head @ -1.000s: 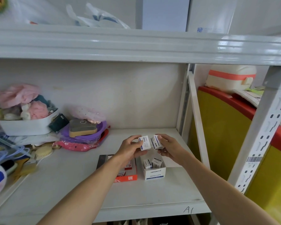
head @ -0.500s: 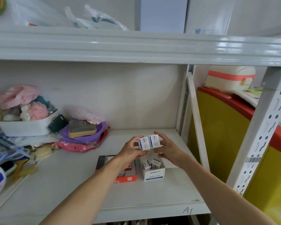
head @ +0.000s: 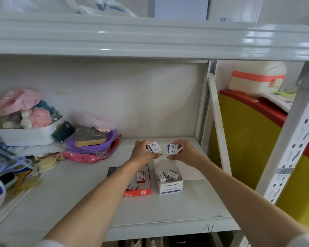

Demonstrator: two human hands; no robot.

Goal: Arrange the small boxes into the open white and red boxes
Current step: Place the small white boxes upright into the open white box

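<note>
An open white box [head: 170,188] labelled paper clips stands on the shelf with a few small white-and-blue boxes [head: 168,175] upright inside. To its left lies an open red box [head: 141,192] holding small red-and-white boxes [head: 141,176], partly hidden by my left forearm. My left hand [head: 141,152] grips one small white box [head: 154,147] and my right hand [head: 187,151] grips another small white box [head: 172,148]. Both are held above the far end of the white box, a short gap between them.
A purple bag [head: 89,145] with a tan case [head: 90,137] on it and a white basket [head: 28,134] of pink items crowd the shelf's left. The upright post [head: 216,122] stands to the right; a yellow and red bin [head: 248,131] lies beyond.
The two small boxes were pressed side by side half a second ago; now my hands have drawn them apart and lowered slightly toward the white box.
</note>
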